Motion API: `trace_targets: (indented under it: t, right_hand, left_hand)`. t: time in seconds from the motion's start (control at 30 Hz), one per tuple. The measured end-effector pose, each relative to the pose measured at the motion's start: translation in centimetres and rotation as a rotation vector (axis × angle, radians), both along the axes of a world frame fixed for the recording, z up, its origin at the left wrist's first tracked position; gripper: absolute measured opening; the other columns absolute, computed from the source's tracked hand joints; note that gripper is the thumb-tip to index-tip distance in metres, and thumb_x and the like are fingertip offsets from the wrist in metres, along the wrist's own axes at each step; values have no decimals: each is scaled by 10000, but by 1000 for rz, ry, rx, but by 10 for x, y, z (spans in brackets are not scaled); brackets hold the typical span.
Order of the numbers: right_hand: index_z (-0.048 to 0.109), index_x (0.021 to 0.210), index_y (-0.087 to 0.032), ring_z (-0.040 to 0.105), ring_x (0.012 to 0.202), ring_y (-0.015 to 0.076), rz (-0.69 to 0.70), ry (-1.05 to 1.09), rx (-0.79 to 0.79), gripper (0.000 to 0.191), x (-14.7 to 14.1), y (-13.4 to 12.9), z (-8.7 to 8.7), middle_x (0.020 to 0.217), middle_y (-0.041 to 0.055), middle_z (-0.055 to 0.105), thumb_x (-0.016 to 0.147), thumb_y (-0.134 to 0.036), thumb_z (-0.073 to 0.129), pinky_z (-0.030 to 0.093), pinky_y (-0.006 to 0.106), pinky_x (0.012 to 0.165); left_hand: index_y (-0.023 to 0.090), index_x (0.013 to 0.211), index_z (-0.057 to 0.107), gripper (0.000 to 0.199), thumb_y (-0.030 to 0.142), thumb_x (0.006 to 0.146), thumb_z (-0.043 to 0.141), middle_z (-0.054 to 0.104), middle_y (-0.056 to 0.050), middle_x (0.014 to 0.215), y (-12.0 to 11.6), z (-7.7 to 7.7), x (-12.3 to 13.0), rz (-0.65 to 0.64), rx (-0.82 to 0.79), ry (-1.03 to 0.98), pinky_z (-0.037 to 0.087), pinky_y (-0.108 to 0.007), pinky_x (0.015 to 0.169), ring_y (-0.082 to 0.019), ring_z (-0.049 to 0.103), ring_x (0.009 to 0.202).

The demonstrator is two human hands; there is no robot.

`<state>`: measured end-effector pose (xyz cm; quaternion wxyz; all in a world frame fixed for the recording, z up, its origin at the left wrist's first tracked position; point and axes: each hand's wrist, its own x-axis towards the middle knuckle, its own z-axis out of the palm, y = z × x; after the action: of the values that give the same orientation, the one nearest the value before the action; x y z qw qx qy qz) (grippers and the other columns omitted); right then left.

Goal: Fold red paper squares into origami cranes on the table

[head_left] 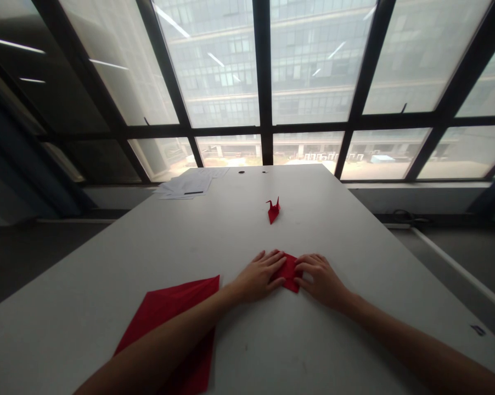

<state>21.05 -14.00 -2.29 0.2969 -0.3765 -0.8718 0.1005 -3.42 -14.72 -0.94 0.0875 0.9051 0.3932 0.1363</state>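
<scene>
Though we look for print or labels, nothing legible shows; the white sheets (pixel 189 185) far beyond our left hand carry marks too small to read. Our left hand (pixel 259 276) lies palm down, fingers stretched forward and flat, fingertips resting on the left edge of the folded red paper (pixel 287 272). Our right hand (pixel 321 278) mirrors it, fingers spread and pressing the right edge. Neither hand is closed around the piece; both are flattened open and pin it against the white table (pixel 346 230), so the small folded paper sits between the two sets of fingertips. Under our left forearm, back toward us, lies a larger red sheet (pixel 171 312). Well ahead of both hands stands a small red paper crane (pixel 274 209), apart from everything else.
</scene>
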Motion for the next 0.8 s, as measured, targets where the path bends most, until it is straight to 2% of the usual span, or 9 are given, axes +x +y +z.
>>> trace_targets:
  t: [0.1,0.2,0.4,0.43,0.5,0.57,0.63,0.7,0.8]
  right_hand:
    - [700,1080,-259,573,1159,253,0,-22,28,227,-2,-3,0,1204,65,678,873,-207,623,372,447,1047]
    - [678,1180,-273,555,1208,241,72,-62,8,320,-2,-4,0,1295,53,649,907,-164,552,364,434,1067]
    - [651,1252,-321,522,1287,244,100,-117,-45,375,1,0,-3,1366,22,612,936,-172,514,292,496,1117]
    - [652,1251,-319,522,1288,244,100,-117,-43,378,1,0,-3,1366,25,612,935,-167,512,291,496,1118]
    - [663,1237,-308,528,1277,242,99,-109,-32,375,1,-1,-2,1357,32,618,929,-156,512,301,484,1115]
    - [673,1221,-298,544,1246,239,101,-96,-19,364,0,-1,-1,1346,35,626,921,-153,525,332,458,1097]
    - [679,1208,-294,559,1209,234,104,-83,-9,347,-1,-2,1,1335,33,631,919,-162,539,363,436,1071]
    - [684,1197,-295,567,1186,233,104,-73,0,331,-1,-2,1,1324,33,636,922,-174,544,380,427,1053]
    - [694,1174,-297,570,1175,231,100,-68,7,302,-1,-2,1,1300,34,649,927,-191,555,386,425,1045]
  left_hand:
    - [286,1557,211,618,562,1014,315,243,-54,1610,0,0,0,16,-24,87,152,-498,1208,-252,188,1499]
    - [280,1561,197,638,592,1009,274,197,-53,1622,1,-3,1,57,-8,119,118,-522,1207,-263,125,1511]
    - [149,1524,314,661,562,1025,186,287,-141,1587,8,-13,0,341,10,89,181,-537,1188,-296,168,1500]
    - [146,1528,303,651,546,1030,178,287,-141,1587,8,-12,-1,354,14,70,189,-525,1189,-287,174,1499]
    - [192,1552,245,616,525,1037,194,249,-100,1607,7,-8,-2,269,32,47,167,-496,1205,-253,151,1507]
    - [276,1559,210,596,543,1028,251,218,-38,1620,3,-1,-2,81,27,76,108,-491,1220,-232,115,1514]
    - [327,1556,198,591,565,1020,273,241,-15,1612,0,3,-2,-17,-15,111,91,-508,1217,-230,140,1510]
    - [341,1555,185,594,576,1017,271,254,-16,1608,-1,4,-2,-25,-46,128,96,-524,1210,-235,166,1505]
    - [334,1561,159,616,588,1011,272,219,-22,1617,-1,0,-2,29,-39,129,106,-526,1205,-249,153,1507]
